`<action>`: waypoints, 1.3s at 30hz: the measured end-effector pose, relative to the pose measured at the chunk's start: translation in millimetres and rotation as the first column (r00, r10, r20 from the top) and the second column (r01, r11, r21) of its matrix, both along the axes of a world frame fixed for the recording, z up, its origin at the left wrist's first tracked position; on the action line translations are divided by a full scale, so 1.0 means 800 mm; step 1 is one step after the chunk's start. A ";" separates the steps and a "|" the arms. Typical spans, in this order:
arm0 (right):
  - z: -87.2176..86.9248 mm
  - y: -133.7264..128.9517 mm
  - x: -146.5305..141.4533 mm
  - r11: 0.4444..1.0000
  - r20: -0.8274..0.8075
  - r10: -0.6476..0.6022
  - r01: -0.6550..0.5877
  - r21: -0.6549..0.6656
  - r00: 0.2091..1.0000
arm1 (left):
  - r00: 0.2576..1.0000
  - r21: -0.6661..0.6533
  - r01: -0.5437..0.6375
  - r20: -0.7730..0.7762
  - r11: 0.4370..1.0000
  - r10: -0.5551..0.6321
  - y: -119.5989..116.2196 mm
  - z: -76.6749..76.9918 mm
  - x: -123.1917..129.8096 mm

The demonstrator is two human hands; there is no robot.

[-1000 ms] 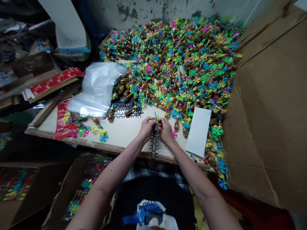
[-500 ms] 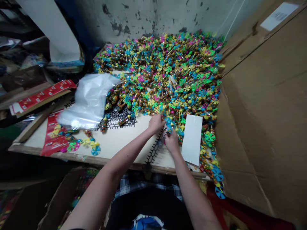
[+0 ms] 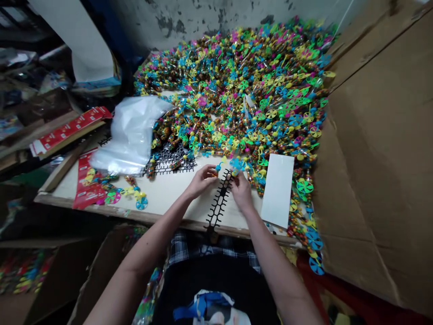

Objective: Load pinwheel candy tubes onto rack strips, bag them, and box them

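Observation:
A black plastic strip with rows of prongs (image 3: 217,203) lies slanted on the pale tabletop, its far end between my hands. My left hand (image 3: 204,179) is on its left, fingers curled round the end of a small toy with a blue and yellow top (image 3: 220,165). On the right, my right hand (image 3: 241,187) has its fingers closed at the strip's far end, beside a blue fan-topped toy (image 3: 236,166); what exactly they hold is partly hidden. A large heap of candy-filled toys (image 3: 230,95) spreads behind both hands.
A white card (image 3: 278,190) lies right of my right hand. Clear plastic bags (image 3: 131,135), black strips (image 3: 169,159) and red printed cards (image 3: 88,183) are on the left. A tall cardboard box (image 3: 375,158) borders the right side; open boxes stand below the table.
My left hand has moved left, away from my right hand, with a small toy at its fingertips. More of the black strip shows between them. The view has shifted slightly.

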State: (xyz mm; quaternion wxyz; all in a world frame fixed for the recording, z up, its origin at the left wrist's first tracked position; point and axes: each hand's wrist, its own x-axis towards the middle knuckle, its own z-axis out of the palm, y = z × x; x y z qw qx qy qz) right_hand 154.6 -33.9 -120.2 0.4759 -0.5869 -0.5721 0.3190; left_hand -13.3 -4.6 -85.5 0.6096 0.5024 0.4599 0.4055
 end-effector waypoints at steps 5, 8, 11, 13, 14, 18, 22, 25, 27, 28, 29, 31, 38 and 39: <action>0.019 -0.006 -0.016 0.991 0.031 0.134 -0.135 0.025 0.991 | 0.985 -0.059 -0.043 0.166 0.997 0.052 -0.028 -0.014 0.006; 0.023 -0.008 -0.019 0.991 0.060 0.129 -0.131 0.034 0.990 | 0.984 -0.047 -0.080 0.159 0.996 0.087 -0.033 -0.017 0.004; 0.023 -0.009 -0.022 0.989 0.083 0.138 -0.142 0.036 0.987 | 0.985 -0.010 -0.094 0.148 0.996 0.095 -0.035 -0.019 -0.001; 0.022 -0.010 -0.024 0.985 0.111 0.162 -0.168 0.047 0.980 | 0.987 0.033 -0.093 0.131 0.995 0.088 -0.035 -0.020 -0.003; 0.021 -0.011 -0.025 0.982 0.126 0.174 -0.182 0.056 0.977 | 0.989 0.062 -0.092 0.118 0.994 0.084 -0.036 -0.021 -0.004; 0.020 -0.011 -0.023 0.977 0.152 0.181 -0.196 0.088 0.972 | 0.997 0.173 -0.071 0.043 0.982 0.065 -0.037 -0.028 -0.005; 0.020 -0.012 -0.021 0.974 0.173 0.191 -0.208 0.089 0.966 | 0.996 0.274 -0.037 -0.073 0.961 0.059 -0.038 -0.038 -0.007; 0.019 -0.013 -0.024 0.976 0.182 0.176 -0.196 0.098 0.968 | 0.987 0.337 -0.018 -0.143 0.941 0.070 -0.038 -0.043 -0.007; 0.017 -0.012 -0.027 0.977 0.187 0.166 -0.187 0.100 0.968 | 0.984 0.346 -0.012 -0.163 0.938 0.072 -0.038 -0.044 -0.006; 0.016 -0.012 -0.028 0.978 0.189 0.161 -0.182 0.100 0.969 | 0.984 0.340 -0.008 -0.165 0.940 0.068 -0.038 -0.043 -0.006; 0.014 -0.012 -0.029 0.979 0.193 0.157 -0.179 0.099 0.969 | 0.985 0.330 -0.005 -0.164 0.944 0.062 -0.037 -0.042 -0.007; 0.012 -0.011 -0.031 0.980 0.204 0.156 -0.177 0.092 0.967 | 0.986 0.309 -0.008 -0.154 0.951 0.058 -0.036 -0.037 -0.007; 0.012 -0.014 -0.031 0.988 0.159 0.150 -0.155 0.022 0.976 | 0.983 0.219 -0.110 -0.119 0.969 0.139 -0.036 -0.024 -0.005; 0.012 -0.014 -0.031 0.990 0.143 0.138 -0.141 0.013 0.980 | 0.981 0.212 -0.118 -0.124 0.970 0.146 -0.035 -0.024 -0.004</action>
